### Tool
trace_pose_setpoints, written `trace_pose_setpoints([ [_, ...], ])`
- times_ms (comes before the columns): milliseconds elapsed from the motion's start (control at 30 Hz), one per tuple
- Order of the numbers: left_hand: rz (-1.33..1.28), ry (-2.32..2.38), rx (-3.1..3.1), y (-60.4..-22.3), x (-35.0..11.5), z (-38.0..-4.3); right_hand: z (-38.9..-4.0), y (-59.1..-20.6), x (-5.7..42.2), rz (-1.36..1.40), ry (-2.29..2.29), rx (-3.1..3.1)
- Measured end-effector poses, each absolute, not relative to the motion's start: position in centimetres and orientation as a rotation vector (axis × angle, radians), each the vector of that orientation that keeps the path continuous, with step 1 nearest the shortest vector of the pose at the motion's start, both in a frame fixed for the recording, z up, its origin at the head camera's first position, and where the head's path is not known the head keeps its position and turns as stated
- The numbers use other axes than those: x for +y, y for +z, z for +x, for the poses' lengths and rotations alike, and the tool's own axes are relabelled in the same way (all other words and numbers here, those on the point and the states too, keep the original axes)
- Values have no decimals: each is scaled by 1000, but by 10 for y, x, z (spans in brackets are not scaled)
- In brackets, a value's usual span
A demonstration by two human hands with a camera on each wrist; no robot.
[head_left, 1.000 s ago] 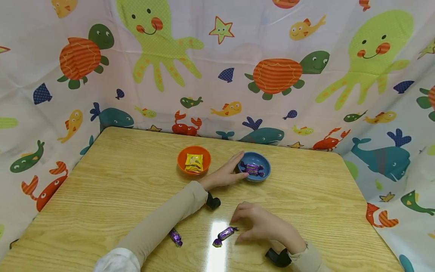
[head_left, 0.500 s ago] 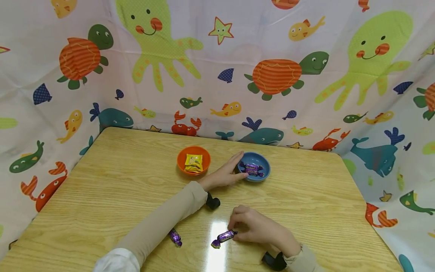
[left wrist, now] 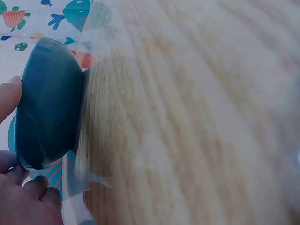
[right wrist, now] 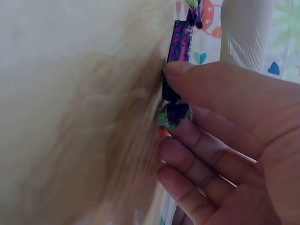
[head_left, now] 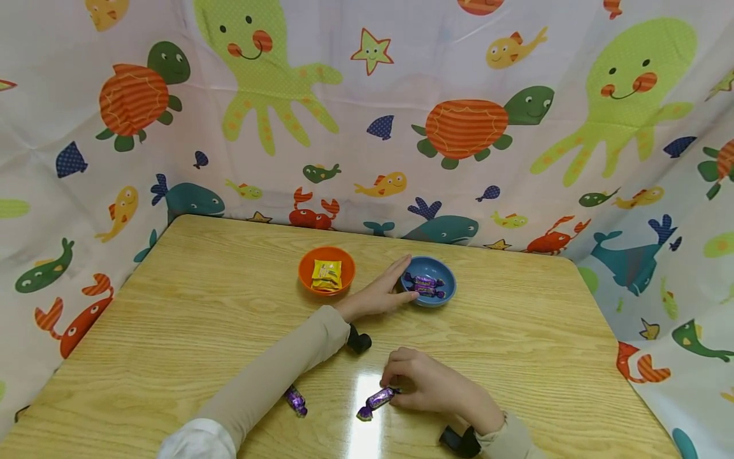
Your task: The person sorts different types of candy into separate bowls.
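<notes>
My left hand point(head_left: 378, 296) holds the near-left side of a small blue bowl point(head_left: 443, 268), thumb at the front and fingers round toward the back. The left wrist view shows the bowl's outer wall point(left wrist: 49, 108) with digits at its rim. Inside the bowl lie two purple wrapped candies point(head_left: 425, 282). Lower down, my right hand point(head_left: 424, 382) pinches the right end of another purple wrapped candy point(head_left: 380, 399), low over the table. Up close in the right wrist view, the thumb presses along this candy's wrapper point(right wrist: 180, 42), and the twisted end point(right wrist: 177, 115) pokes out below the thumb.
An orange bowl point(head_left: 306, 262) with yellow packets point(head_left: 327, 274) stands left of the blue one. A further purple candy point(head_left: 295, 401) lies partly hidden beside the left sleeve point(head_left: 275, 357). Patterned cloth point(head_left: 344, 140) hangs behind the wooden table point(head_left: 201, 287).
My right hand has moved slightly left and closed its thumb and finger on the candy's right end, tilting the candy a little. The left hand and the blue bowl have stayed still.
</notes>
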State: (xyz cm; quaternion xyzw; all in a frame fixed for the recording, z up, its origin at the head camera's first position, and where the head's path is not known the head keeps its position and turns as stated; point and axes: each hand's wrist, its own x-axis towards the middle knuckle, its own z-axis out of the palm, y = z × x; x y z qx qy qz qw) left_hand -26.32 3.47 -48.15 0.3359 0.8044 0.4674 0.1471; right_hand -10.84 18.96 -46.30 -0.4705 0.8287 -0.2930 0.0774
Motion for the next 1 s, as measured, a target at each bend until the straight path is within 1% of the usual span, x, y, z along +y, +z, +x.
trace_pose_setpoints([
  [300,962,1340,2321,-481,34,-262,-108,-462,185,-1482,-869,2504],
  [500,953,1337,2326,-482,35,-262,-113,-457,192,-1456,-891,2523],
  [767,949,1338,2317,-483,34,-263,-131,-442,207,-1419,-924,2605],
  [1000,992,1331,2323,-485,33,-265,-152,-426,225,-1315,-965,2690],
])
